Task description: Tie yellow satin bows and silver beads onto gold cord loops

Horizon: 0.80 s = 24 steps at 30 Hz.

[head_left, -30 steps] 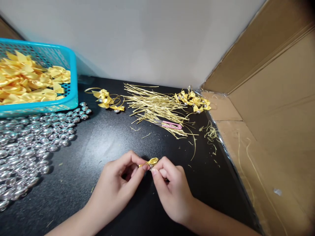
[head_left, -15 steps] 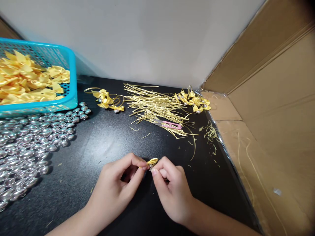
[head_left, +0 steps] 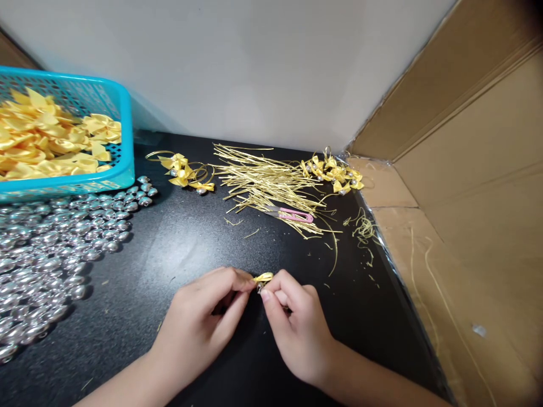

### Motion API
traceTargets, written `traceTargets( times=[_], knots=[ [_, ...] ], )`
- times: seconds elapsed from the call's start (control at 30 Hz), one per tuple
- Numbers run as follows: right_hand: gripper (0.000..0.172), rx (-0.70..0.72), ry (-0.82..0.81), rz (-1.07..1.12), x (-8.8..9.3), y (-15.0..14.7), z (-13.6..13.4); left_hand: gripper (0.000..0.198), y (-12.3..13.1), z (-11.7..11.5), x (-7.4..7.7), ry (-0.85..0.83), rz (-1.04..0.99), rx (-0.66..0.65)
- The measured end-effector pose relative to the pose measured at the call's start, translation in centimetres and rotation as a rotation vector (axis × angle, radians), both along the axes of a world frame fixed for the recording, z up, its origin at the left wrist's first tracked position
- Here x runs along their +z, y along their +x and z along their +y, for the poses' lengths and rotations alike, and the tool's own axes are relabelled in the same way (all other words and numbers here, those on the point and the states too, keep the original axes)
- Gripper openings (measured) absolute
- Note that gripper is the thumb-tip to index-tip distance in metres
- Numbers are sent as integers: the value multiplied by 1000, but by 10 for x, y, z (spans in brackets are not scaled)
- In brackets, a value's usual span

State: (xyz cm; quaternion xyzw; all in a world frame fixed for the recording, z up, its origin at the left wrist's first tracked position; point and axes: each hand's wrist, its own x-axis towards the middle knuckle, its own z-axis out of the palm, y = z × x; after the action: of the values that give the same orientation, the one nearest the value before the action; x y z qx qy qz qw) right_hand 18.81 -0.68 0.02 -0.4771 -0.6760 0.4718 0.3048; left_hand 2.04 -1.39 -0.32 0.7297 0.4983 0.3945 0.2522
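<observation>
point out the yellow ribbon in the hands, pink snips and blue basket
yellow ribbon (head_left: pixel 264 277), head view, its visible loop
pink snips (head_left: pixel 292 212), head view, the handle
blue basket (head_left: pixel 68 182), head view, its front rim

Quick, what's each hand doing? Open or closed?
Left hand: closed, pinching the yellow ribbon.
Right hand: closed, pinching at the silver bead; its fingers partly hide the grip.

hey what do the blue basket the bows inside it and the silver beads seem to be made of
Blue basket: probably glossy plastic, given its shine and regular perforations. Yellow bows: likely satin ribbon, from their soft sheen and folds. Silver beads: mirror-bright; metal or metallic-coated plastic, I can't tell which.
</observation>
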Motion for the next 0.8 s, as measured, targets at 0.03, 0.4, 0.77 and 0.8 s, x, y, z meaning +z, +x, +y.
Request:
traceTargets(
  times=[0.03,0.4,0.77,0.8],
  knots=[
    [20,-1,1,-1,0,0,0,16,0,0,0,9,-4,-4],
    [18,-5,33,-17,-3,0,-3,17,0,-1,-1,12,-23,-20],
    [17,-23,47,11,-4,-1,-6,17,3,-3,1,30,-37,6],
    [17,-26,55,14,-5,-1,-5,17,3,-3,1,26,-39,8]
  ],
)
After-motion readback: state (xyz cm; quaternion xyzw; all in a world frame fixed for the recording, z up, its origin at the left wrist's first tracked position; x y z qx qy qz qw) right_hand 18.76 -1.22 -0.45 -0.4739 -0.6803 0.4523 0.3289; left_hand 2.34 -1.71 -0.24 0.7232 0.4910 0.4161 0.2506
